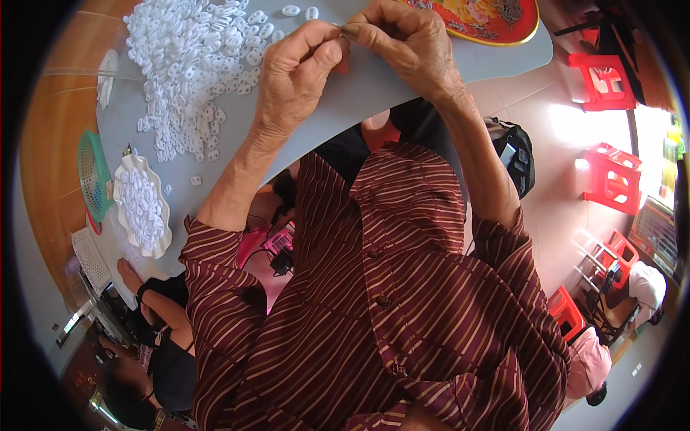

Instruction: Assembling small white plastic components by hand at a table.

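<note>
My left hand [298, 72] and my right hand [410, 47] meet fingertip to fingertip over the near edge of the grey table [287, 154]. Both are closed in a pinch. Whatever lies between the fingertips is too small and too covered to name. Left of my left hand spreads a large heap of small white oval plastic pieces with holes [190, 57]. Beside my right hand stands a red round tray [496, 25] with a gold rim, holding many small metal-coloured pieces and some yellow pattern or bits.
A white wavy-edged dish [162, 241] full of white pieces stands at the left, next to a green basket [92, 172]. Another person [165, 345] sits at lower left. Red plastic stools [611, 179] and a black bag [517, 158] are on the floor at right.
</note>
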The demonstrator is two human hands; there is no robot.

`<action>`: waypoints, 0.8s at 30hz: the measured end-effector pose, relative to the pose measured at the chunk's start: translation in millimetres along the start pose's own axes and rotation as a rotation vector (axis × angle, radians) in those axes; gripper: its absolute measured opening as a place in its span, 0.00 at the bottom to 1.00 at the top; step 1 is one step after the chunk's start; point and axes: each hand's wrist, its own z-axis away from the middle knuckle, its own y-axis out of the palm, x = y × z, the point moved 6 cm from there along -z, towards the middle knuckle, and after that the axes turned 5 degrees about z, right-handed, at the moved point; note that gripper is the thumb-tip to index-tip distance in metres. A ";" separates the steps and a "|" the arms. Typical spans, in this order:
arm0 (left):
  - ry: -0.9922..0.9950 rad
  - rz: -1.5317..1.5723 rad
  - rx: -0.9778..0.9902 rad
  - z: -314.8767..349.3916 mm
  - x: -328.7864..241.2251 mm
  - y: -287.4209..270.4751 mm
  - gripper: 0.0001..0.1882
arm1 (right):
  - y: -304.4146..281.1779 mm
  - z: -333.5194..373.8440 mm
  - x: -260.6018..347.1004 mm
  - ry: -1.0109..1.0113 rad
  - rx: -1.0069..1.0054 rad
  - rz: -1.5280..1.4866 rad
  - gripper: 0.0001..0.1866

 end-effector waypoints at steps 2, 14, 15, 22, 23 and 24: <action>0.012 0.019 -0.030 -1.2 0.4 -1.8 0.06 | -1.4 1.3 -7.6 0.035 -0.038 0.209 0.09; 0.242 -0.720 0.093 -43.3 -16.2 -36.7 0.10 | -1.8 -2.0 -9.2 -0.046 -0.058 0.011 0.08; 0.333 -0.833 0.237 -51.1 -14.0 -32.1 0.12 | -1.8 -1.8 -9.4 -0.048 -0.060 0.014 0.08; 0.366 -0.873 0.490 -61.1 -4.3 -25.2 0.14 | 0.0 -0.7 -9.0 -0.020 -0.033 -0.001 0.07; 0.331 -0.884 0.500 -62.2 -2.5 -23.5 0.13 | 0.1 -0.6 -9.0 -0.019 -0.027 0.002 0.07; 0.294 -0.895 0.510 -63.2 -0.3 -22.8 0.12 | 0.2 -0.9 -8.9 -0.017 -0.019 0.005 0.08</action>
